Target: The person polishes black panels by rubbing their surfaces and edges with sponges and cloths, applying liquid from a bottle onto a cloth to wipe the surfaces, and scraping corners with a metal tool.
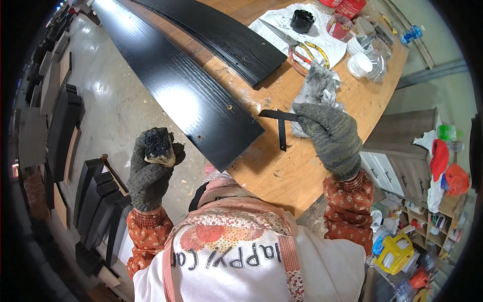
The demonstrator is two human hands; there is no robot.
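My left hand (146, 176), in a dark grey knit glove, is closed around a small sponge-like block (159, 142) with a black-coated face and pale sides. It is held off the left edge of the table. My right hand (331, 138), gloved too, pinches one end of a thin flat black strip (274, 115) that points left. Another narrow black strip (282, 135) lies on the wood below it. Beside the right hand is a crumpled, grey-stained white rag (319, 83). A long glossy black board (186, 95) with small holes stretches diagonally between my hands.
A second black board (226, 43) lies alongside on the wooden table (274, 178). Scissors (314, 53), a black-coated cup (302, 21), a red tub (339, 26) and white containers (359, 65) stand at the back right. Black panels (65, 131) lean at left; cluttered shelves (427, 226) stand right.
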